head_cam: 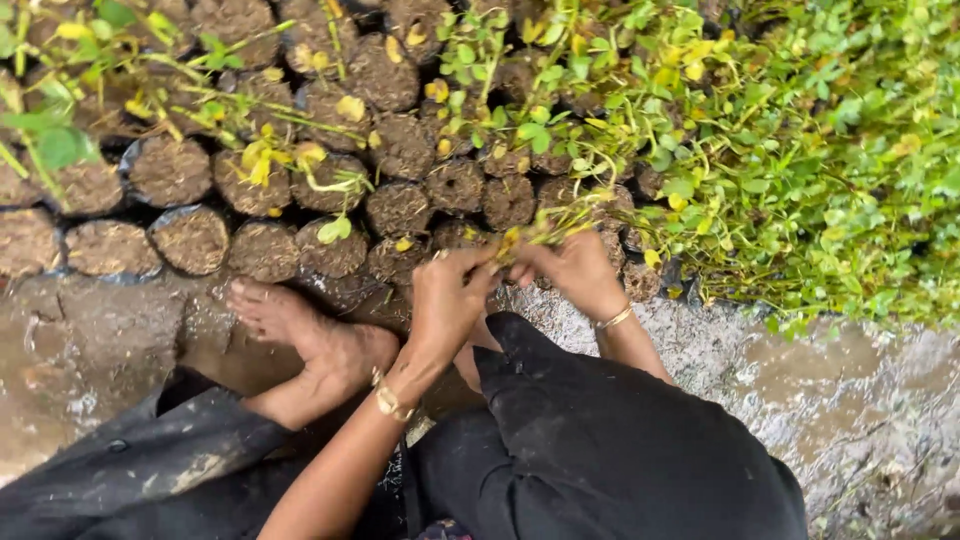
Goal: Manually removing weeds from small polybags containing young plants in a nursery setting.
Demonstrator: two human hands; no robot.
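Observation:
My left hand (pixel 448 300) and my right hand (pixel 572 270) meet over a thin green and yellow plant cutting (pixel 545 228), both pinching its stems. The cutting leans toward the rows of small black nursery bags filled with brown soil (pixel 395 208). A gold bangle is on each wrist. My bare left foot (pixel 300 335) rests on the wet ground just left of my hands, and black clothing covers my knees below.
Soil-filled bags (pixel 190 238) lie in packed rows across the top left, some with wilting yellow-leaved sprigs (pixel 265 158). Dense green seedlings (pixel 800 150) fill the top right. Wet, muddy concrete (pixel 860 400) spreads along the bottom and right.

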